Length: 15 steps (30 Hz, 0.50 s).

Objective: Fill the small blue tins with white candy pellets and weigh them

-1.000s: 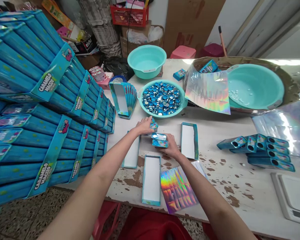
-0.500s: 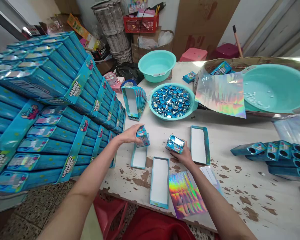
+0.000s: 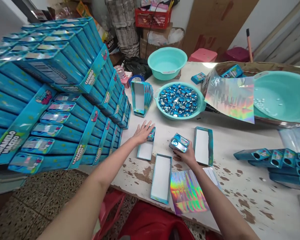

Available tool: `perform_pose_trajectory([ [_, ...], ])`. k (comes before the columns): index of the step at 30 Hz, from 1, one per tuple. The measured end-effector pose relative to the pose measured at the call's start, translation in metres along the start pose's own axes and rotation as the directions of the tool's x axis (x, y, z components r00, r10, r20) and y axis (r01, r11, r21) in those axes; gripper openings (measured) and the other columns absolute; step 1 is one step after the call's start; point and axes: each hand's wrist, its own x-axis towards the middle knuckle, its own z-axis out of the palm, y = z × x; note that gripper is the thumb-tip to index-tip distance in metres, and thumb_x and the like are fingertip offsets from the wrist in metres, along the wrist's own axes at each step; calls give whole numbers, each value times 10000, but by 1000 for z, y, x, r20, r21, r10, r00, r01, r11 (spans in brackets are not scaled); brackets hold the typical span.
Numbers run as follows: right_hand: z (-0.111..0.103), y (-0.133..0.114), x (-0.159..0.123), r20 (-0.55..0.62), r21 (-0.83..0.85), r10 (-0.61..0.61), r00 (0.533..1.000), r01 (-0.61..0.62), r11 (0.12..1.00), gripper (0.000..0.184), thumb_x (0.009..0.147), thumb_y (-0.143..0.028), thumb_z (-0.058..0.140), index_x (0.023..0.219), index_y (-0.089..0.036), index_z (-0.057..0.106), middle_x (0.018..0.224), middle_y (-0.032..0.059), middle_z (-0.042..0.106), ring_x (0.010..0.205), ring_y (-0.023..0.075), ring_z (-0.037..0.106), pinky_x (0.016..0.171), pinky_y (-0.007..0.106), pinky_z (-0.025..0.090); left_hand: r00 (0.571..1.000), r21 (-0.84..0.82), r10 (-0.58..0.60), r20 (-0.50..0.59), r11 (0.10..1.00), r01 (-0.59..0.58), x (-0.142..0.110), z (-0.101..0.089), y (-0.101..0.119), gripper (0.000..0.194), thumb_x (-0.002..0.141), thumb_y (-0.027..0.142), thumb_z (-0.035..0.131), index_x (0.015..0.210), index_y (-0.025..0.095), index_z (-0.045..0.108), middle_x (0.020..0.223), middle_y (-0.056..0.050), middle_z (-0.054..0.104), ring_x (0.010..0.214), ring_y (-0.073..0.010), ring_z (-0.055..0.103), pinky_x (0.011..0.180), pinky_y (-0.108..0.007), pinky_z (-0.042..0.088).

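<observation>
My left hand [image 3: 143, 131] lies with fingers stretched out on small blue boxes [image 3: 151, 134] sitting at the far end of a shallow blue tray [image 3: 145, 150]. My right hand [image 3: 187, 155] is closed round two small blue boxes [image 3: 179, 142] with shiny round windows, held just above the table. An empty tray [image 3: 161, 177] lies between my arms, and another empty tray [image 3: 203, 145] lies right of my right hand. A holographic sheet [image 3: 187, 191] lies under my right wrist.
A tall stack of blue display cartons [image 3: 60, 96] fills the left. A teal basin of shiny round tins [image 3: 179, 100] sits behind the trays, beside folded trays [image 3: 141, 97]. Flat blue sleeves [image 3: 275, 160] lie right. A large teal basin [image 3: 281, 96] is at far right.
My left hand has lowered its small boxes into the far end of the left tray and flattened on them. My right hand has stayed in place with its boxes. The camera swung left.
</observation>
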Motion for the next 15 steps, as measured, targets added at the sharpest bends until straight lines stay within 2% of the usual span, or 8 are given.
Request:
perform_pose_trajectory([
  [3,1,-14,-11,-15,-12,42,999,-42,999,652,506,-497,778,991,-229,434,876,29,648,815,276,641,738,458,513,998,-70,57,1,996,-56,1,-6,-3,945,719,176,611,1501,240,84,1591,-91,0,1443,-324,-87,1125,-594,107],
  [5,4,-27,-22,35,47,14,999,-16,999,624,530,-489,781,981,-225,441,883,31,651,819,266,644,748,449,516,996,-203,9,-94,979,-28,-10,-6,-8,957,716,298,650,1500,219,106,1584,-113,60,1448,-320,-18,1143,-554,106],
  [6,6,-34,-28,78,89,-22,997,15,996,620,539,-479,785,990,-224,443,898,33,652,831,263,644,762,445,517,981,-284,-81,-179,958,27,-20,-3,-10,918,736,333,632,1496,210,131,1573,-122,119,1448,-308,45,1152,-524,124],
  [8,16,-49,-40,174,162,-136,975,107,981,630,559,-458,787,1035,-229,442,947,39,644,869,260,639,796,449,515,890,-441,-346,-297,876,193,-46,12,-8,754,796,311,547,1469,187,229,1505,-139,286,1409,-275,222,1144,-458,209],
  [10,33,-63,-47,233,179,-262,936,223,958,644,573,-443,786,1079,-237,445,1012,54,614,927,267,618,829,455,510,801,-540,-555,-227,756,370,-75,38,1,620,811,264,506,1403,159,358,1370,-149,450,1293,-264,413,1074,-416,337],
  [12,55,-72,-50,263,151,-374,889,345,926,630,593,-439,773,1100,-232,461,1055,72,571,977,276,583,841,450,507,798,-555,-600,-46,680,479,-98,67,14,557,800,289,531,1334,156,449,1232,-140,550,1135,-262,545,951,-381,442],
  [13,68,-75,-49,272,128,-422,865,402,907,614,604,-435,762,1101,-223,471,1061,81,554,993,281,563,840,447,504,802,-546,-598,0,671,501,-106,80,20,505,813,292,519,1302,172,487,1177,-125,579,1072,-251,579,902,-360,464],
  [15,94,-76,-45,278,73,-484,830,484,872,585,623,-416,739,1102,-202,478,1049,93,535,994,288,532,834,451,494,797,-527,-604,8,675,516,-112,97,30,395,852,258,455,1230,197,551,1101,-103,611,1006,-231,603,855,-330,471],
])
